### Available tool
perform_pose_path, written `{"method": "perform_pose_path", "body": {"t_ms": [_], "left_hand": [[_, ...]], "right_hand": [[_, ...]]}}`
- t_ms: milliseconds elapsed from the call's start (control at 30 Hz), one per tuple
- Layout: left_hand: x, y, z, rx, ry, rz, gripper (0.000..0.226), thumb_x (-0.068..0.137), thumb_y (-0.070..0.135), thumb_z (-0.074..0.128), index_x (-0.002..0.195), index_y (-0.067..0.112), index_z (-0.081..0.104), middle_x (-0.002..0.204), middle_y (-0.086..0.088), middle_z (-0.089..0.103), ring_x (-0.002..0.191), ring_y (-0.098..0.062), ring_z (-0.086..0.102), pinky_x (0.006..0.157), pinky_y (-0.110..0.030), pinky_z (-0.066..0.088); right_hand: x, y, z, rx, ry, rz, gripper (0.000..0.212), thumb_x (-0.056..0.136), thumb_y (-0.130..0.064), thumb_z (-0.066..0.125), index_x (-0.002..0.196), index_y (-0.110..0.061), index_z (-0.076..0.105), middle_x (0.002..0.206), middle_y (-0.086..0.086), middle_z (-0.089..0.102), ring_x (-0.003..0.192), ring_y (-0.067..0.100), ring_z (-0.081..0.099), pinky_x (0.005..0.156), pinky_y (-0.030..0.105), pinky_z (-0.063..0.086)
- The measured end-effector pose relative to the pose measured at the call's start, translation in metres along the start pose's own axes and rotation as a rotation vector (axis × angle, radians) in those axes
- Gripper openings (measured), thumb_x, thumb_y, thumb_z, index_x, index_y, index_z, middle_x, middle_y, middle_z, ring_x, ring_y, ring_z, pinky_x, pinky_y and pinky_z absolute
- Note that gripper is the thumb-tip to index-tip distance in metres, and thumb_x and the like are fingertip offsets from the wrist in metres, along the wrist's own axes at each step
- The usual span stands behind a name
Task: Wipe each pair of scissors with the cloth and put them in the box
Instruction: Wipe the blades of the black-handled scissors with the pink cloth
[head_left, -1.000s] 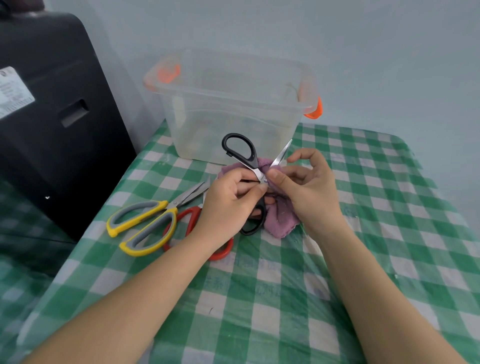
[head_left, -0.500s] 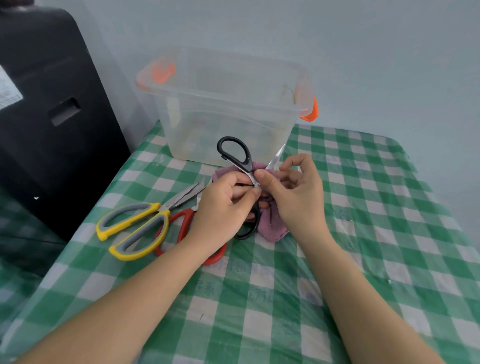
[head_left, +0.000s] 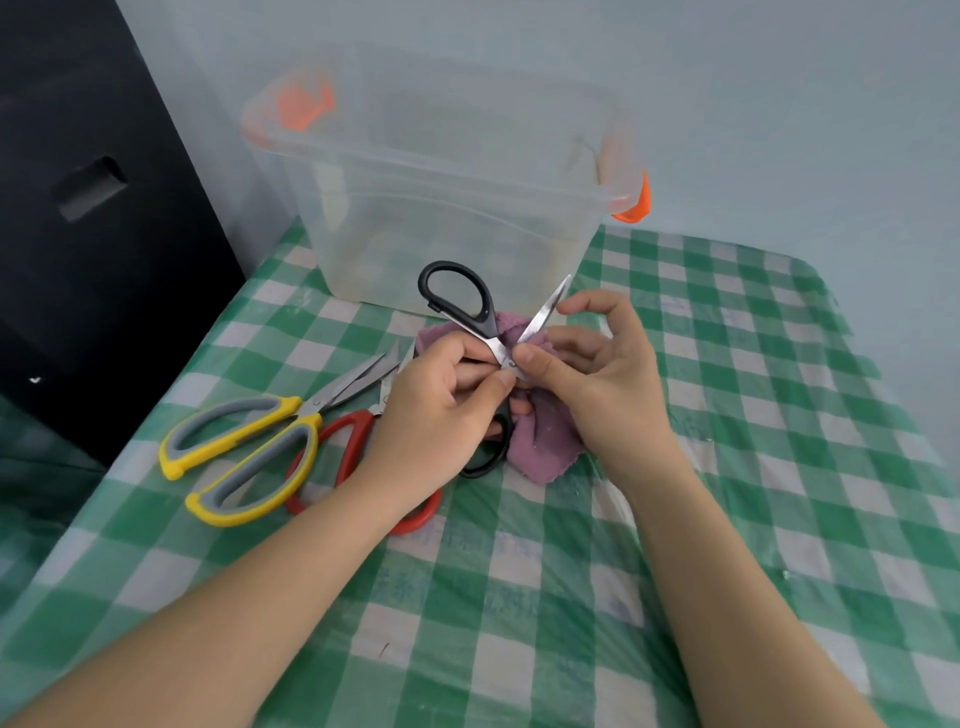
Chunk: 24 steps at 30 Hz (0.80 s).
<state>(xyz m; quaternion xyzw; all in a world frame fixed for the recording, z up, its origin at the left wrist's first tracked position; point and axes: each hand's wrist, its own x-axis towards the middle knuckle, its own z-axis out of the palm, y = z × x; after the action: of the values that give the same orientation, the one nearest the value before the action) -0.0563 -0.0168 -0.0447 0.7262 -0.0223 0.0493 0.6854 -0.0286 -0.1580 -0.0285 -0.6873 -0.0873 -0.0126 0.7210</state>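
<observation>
Black-handled scissors (head_left: 462, 301) are spread open above the table, one handle loop up and one blade pointing up right. My left hand (head_left: 441, 405) grips them near the pivot and the lower handle. My right hand (head_left: 597, 384) pinches the purple cloth (head_left: 540, 436) against the pivot, its forefinger curled near the raised blade. Yellow-and-grey scissors (head_left: 244, 452) lie on the table to the left, with red-handled scissors (head_left: 353, 441) partly under my left wrist. The clear plastic box (head_left: 447, 197) with orange latches stands behind.
A green-and-white checked cloth under clear plastic covers the table (head_left: 779, 467). A black cabinet (head_left: 93, 234) stands close at the left. A pale wall rises right behind the box. The table's right edge curves down at the far right.
The hands and the black scissors stay in nearly the same pose. My right forefinger has lifted slightly along the raised blade. The camera has shifted a little.
</observation>
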Motion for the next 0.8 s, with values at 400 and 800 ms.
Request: {"method": "perform_pose_path", "body": {"t_ms": [400,800], "left_hand": [[0.003,0.001,0.001,-0.012,-0.006,-0.059,0.009,0.094,0.003,0.058,0.09,0.011,0.055,0.077,-0.003,0.075,0.065,-0.008,0.069,0.05,-0.02,0.051],[0.005,-0.001,0.0,-0.035,0.002,-0.078,0.003,0.093,0.003,0.057,0.096,0.002,0.057,0.071,-0.005,0.072,0.058,-0.008,0.064,0.047,-0.021,0.047]], "right_hand": [[0.004,0.014,0.016,-0.199,0.189,-0.092,0.027,0.089,-0.023,0.07,0.08,-0.025,0.045,0.072,0.004,0.071,0.057,0.022,0.065,0.049,0.037,0.052],[0.004,0.015,0.005,-0.137,-0.005,-0.164,0.016,0.085,0.0,0.071,0.086,-0.013,0.063,0.078,-0.008,0.068,0.072,0.004,0.065,0.068,0.015,0.048]]}}
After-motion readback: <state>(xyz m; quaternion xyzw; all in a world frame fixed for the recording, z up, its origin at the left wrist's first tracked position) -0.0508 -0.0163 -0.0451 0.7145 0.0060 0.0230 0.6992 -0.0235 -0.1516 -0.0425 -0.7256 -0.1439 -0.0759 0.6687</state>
